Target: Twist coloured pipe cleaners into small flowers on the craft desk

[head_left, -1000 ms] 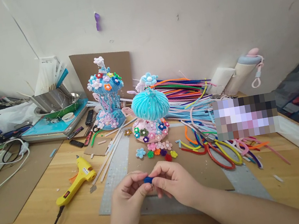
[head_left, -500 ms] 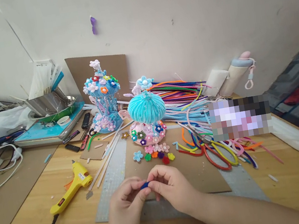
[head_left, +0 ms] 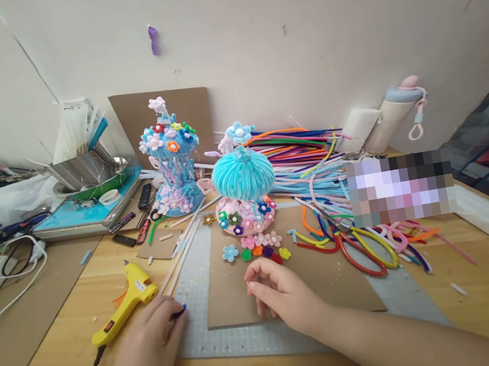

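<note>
My left hand (head_left: 156, 329) is closed around a small dark blue piece (head_left: 180, 311) at the left edge of the grey mat (head_left: 238, 341), just right of the yellow glue gun (head_left: 124, 303). Over the brown cardboard (head_left: 226, 298), my right hand (head_left: 275, 293) has its fingers curled and apart, with nothing visible between them. Small fuzzy flowers (head_left: 230, 253) lie in rows just beyond it. Behind them stands a model with a turquoise puffed top (head_left: 243, 175) and a flower-covered base. A similar blue model (head_left: 169, 145) with colourful flowers is to its left.
Scissors with red and yellow handles (head_left: 363, 255) lie at the right among loose coloured stems (head_left: 295, 149). A metal bowl (head_left: 83, 170) rests on a blue book (head_left: 76, 216) at the back left. White cables (head_left: 29, 269) cross the left side.
My left hand has moved left with the blue piece, away from my right hand. My right hand has let go of the piece and its fingers have loosened. The view has shifted slightly.
</note>
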`<state>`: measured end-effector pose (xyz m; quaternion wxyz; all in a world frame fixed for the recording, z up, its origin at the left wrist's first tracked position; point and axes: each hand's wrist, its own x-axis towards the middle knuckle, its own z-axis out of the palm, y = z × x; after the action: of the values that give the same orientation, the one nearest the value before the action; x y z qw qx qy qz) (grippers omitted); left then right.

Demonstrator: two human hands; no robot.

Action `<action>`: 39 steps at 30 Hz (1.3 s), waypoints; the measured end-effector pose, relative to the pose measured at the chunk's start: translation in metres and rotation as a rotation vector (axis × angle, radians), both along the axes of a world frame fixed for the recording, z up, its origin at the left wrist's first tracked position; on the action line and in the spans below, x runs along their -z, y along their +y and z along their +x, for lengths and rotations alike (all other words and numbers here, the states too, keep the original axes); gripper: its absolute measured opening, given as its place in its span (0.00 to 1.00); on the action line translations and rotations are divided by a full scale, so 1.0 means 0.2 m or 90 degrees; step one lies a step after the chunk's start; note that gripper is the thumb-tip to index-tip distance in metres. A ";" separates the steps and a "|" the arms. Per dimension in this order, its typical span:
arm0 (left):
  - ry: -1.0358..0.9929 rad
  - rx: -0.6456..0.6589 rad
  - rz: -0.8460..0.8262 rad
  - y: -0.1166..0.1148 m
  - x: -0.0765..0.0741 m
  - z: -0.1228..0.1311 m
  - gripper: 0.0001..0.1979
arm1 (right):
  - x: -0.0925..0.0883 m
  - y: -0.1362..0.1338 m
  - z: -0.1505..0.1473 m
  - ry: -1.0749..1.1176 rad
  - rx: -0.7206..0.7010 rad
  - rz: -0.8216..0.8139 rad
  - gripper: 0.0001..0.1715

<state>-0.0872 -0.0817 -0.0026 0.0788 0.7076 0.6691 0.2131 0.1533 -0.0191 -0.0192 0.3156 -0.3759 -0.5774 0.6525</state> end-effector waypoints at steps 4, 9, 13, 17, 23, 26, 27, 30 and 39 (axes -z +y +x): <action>0.071 0.060 -0.054 -0.03 0.00 -0.03 0.10 | 0.00 0.00 0.00 -0.028 -0.015 0.015 0.04; 0.076 0.071 -0.114 -0.02 -0.02 -0.01 0.11 | -0.01 0.01 0.01 -0.052 -0.012 0.020 0.04; 0.041 0.042 -0.128 -0.02 -0.02 -0.01 0.11 | -0.02 0.01 0.00 -0.058 -0.024 0.017 0.04; 0.013 0.022 -0.109 -0.02 0.00 -0.01 0.10 | -0.02 0.01 0.00 -0.058 -0.026 0.007 0.03; 0.011 0.045 -0.100 -0.03 0.00 -0.01 0.10 | -0.01 0.01 0.00 -0.074 -0.035 0.023 0.02; 0.021 0.058 -0.104 -0.02 0.00 -0.01 0.11 | 0.00 0.01 0.00 -0.072 -0.041 0.033 0.02; 0.025 0.059 -0.112 -0.02 0.00 -0.01 0.11 | 0.00 0.01 0.00 -0.070 -0.043 0.039 0.02; 0.034 0.056 -0.143 0.00 -0.02 0.00 0.12 | 0.01 0.01 0.00 -0.068 -0.051 0.058 0.03; 0.008 0.010 -0.282 0.10 -0.11 0.00 0.06 | 0.02 0.01 0.01 -0.086 -0.073 0.076 0.03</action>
<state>-0.0872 -0.0607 0.0195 0.2294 0.6799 0.6943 0.0559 0.1557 -0.0174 -0.0239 0.2601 -0.3661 -0.6560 0.6067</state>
